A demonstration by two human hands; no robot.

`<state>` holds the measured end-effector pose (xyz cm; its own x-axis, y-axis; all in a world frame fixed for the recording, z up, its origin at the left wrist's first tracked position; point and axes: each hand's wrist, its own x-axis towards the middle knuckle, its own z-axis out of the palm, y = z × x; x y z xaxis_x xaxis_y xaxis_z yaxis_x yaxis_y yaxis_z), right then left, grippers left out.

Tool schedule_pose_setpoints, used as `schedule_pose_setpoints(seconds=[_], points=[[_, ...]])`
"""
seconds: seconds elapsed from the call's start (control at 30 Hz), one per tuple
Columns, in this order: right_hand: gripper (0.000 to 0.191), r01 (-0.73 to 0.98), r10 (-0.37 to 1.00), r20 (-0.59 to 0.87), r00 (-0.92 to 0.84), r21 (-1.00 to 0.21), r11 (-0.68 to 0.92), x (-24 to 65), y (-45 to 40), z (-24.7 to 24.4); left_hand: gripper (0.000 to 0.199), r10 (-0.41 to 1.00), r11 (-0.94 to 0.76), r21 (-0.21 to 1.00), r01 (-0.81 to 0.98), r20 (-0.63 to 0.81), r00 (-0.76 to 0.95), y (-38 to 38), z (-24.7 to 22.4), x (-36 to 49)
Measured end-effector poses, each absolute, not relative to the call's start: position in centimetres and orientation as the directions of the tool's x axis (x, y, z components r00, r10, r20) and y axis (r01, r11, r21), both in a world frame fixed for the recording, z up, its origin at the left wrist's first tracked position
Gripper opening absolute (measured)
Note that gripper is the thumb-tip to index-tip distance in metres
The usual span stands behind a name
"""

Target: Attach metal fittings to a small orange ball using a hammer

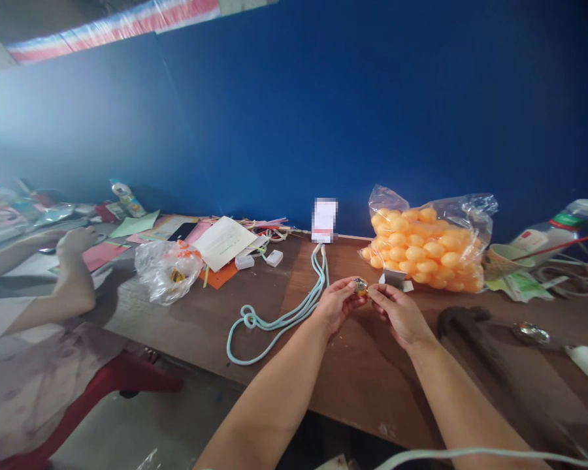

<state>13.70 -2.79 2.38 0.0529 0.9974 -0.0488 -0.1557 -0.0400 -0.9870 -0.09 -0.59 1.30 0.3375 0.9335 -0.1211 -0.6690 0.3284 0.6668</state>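
Note:
Over the brown table (343, 385), my left hand (337, 305) pinches a small shiny metallic object (360, 286) between thumb and fingers. My right hand (400, 316) meets it from the right, its thumb and fingertips closed at the object's right edge. What exactly my right fingertips hold is too small to make out. Just behind my right hand is a small grey and white box or card (394, 280). Behind that sits a clear plastic bag (421, 251) full of orange balls. A light blue cord (294, 318) lies looped left of my hands, attached to a white card (324, 222).
Papers (223, 243), two small white boxes (245, 262) and a crumpled plastic bag (163, 274) lie left. Another person's hands (76, 251) are at far left. A cone-shaped cup (507, 261), a bottle (571, 222) and a second shiny object (532, 332) are right.

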Motion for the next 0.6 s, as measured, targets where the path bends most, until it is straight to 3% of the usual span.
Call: schedule_pose_setpoints(seconds=[0.6], points=[[0.034,-0.202,0.995,-0.087,0.055,-0.977,-0.074,13.58,-2.86,2.50,0.027,0.939,0.314,0.704,-0.637,-0.133,0.316,-0.52,1.27,-0.03]])
